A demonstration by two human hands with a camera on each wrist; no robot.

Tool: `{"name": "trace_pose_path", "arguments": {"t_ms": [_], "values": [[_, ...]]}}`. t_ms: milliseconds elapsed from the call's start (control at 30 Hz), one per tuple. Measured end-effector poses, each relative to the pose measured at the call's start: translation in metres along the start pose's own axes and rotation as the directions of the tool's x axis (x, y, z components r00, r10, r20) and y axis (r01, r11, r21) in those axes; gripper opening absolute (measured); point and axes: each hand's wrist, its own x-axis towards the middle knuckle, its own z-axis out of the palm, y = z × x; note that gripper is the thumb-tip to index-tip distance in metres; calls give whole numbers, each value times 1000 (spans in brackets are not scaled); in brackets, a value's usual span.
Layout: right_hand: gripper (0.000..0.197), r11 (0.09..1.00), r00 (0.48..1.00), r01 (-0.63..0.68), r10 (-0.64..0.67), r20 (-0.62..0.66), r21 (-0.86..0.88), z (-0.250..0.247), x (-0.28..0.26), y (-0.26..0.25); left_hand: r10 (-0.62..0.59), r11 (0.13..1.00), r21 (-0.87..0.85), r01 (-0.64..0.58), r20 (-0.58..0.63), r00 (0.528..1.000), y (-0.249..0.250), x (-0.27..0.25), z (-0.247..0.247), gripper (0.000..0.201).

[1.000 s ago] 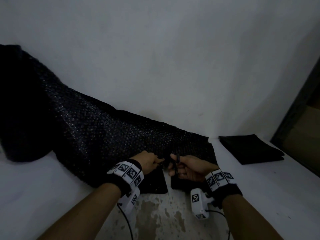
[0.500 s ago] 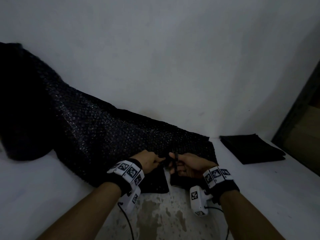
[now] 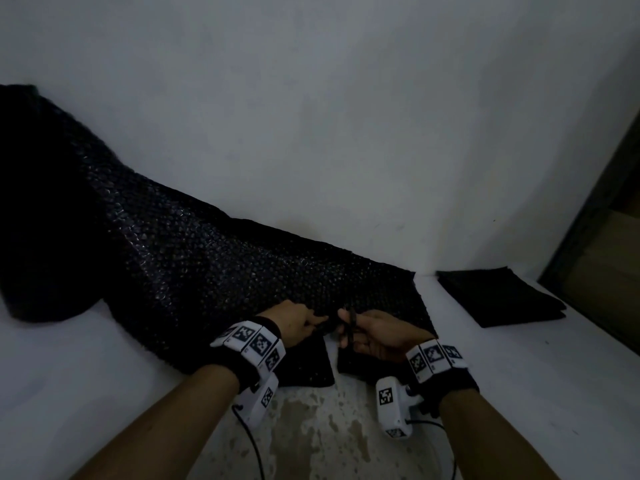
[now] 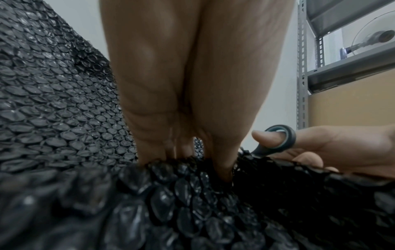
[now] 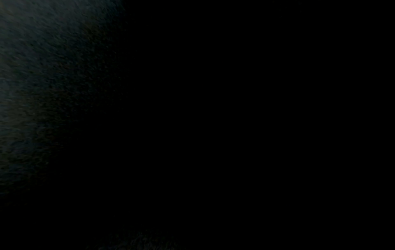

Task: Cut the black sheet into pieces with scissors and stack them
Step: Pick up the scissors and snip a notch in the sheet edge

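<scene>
White work surface spans the scene; near centre it shows a worn, mottled patch. A plain white wall rises at the far side. At far right stands a grey slotted-steel shelving unit, with a brown cardboard box under one shelf and a clear round item, unidentifiable, on the shelf above.

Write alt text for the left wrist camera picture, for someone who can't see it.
Seen from the wrist, the left hand grips the edge of a black bubble-wrap sheet, its fingertips buried in the folds. At right, the right hand holds grey-handled scissors, thumb through the ring. Metal shelving stands behind.
</scene>
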Motion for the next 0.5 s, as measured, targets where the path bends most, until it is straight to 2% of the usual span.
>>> {"name": "trace_pose_path", "arguments": {"t_ms": [133, 333, 500], "values": [[31, 999, 1000, 31, -31, 1, 19, 1, -2, 5, -3, 1000, 5, 3, 3, 1000, -1, 0, 0, 44], [31, 1000, 1000, -7, 7, -1, 2, 3, -8, 2, 9, 999, 40, -10, 20, 1000, 3, -5, 0, 45], [42, 998, 999, -53, 53, -1, 20, 3, -9, 0, 30, 1000, 3, -30, 16, 999, 1, -10, 4, 44]]}}
